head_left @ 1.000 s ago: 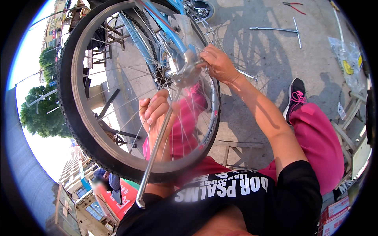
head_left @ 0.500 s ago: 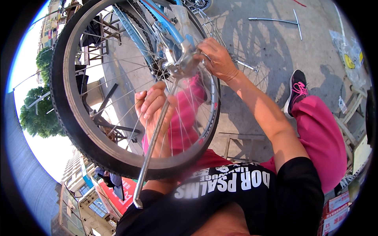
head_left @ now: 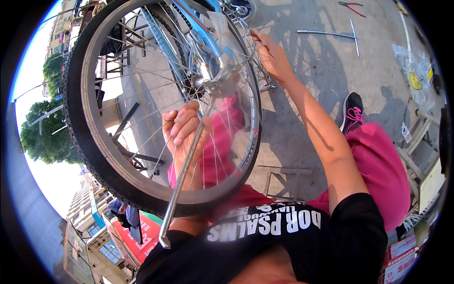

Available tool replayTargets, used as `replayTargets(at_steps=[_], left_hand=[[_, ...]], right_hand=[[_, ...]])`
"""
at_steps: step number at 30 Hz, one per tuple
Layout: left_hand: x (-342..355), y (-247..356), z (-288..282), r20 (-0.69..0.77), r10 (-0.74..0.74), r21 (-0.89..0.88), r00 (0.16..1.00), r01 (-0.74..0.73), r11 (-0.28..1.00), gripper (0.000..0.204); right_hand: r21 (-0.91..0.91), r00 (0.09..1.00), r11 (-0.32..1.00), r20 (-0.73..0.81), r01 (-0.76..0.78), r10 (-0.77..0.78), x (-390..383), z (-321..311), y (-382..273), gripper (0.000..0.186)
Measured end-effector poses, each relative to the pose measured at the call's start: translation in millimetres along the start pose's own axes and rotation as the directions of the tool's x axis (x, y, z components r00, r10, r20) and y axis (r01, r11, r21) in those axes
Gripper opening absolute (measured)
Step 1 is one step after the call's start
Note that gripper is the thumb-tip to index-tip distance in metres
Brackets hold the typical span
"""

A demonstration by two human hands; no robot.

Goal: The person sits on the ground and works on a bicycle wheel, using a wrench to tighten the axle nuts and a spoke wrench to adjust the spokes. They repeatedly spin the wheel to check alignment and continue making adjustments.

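A bicycle wheel with a black tyre and thin spokes stands in front of me, joined to a blue frame. From the silver bracket at the hub, a long metal kickstand slants down toward my chest, its end bent. My left hand reaches in among the spokes with curled fingers, and the kickstand crosses over its palm side; what it grips is unclear. Beyond the tyre's right side, my right hand is closed, fingers pinched; any small thing in them cannot be made out.
On the concrete at upper right lie a T-handle wrench and red-handled pliers. A clear plastic bag with yellow items is at far right. A wooden frame stands beneath my right arm. Red-and-white boxes sit at lower right.
My right hand has left the hub bracket and moved up and right, past the tyre. My left hand stays at the spokes. The pliers show more fully now.
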State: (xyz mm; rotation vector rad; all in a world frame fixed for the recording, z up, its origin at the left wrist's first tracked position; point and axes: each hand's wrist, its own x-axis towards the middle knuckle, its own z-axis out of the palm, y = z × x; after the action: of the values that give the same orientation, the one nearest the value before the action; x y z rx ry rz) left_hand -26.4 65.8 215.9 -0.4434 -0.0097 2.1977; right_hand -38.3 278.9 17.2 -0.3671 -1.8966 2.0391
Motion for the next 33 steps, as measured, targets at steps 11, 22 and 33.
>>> replayTargets(at_steps=[11,22,33], left_hand=[[-1,5,-8,-0.006,0.001,0.009,1.000,-0.001,1.000,0.006],[-2,8,-5,0.003,0.001,-0.004,1.000,-0.001,1.000,0.007],[-2,7,-6,-0.001,-0.015,-0.005,1.000,0.015,1.000,0.009]], right_hand=[[-0.073,0.921,0.970,-0.305,0.231,-0.242,35,71,17,0.028],[0.251,0.929,0.943,-0.243,-0.220,0.281,-74,63,3,0.030],[0.227,0.866,0.903,-0.276,-0.364,0.418,-48,82,-7,0.037]])
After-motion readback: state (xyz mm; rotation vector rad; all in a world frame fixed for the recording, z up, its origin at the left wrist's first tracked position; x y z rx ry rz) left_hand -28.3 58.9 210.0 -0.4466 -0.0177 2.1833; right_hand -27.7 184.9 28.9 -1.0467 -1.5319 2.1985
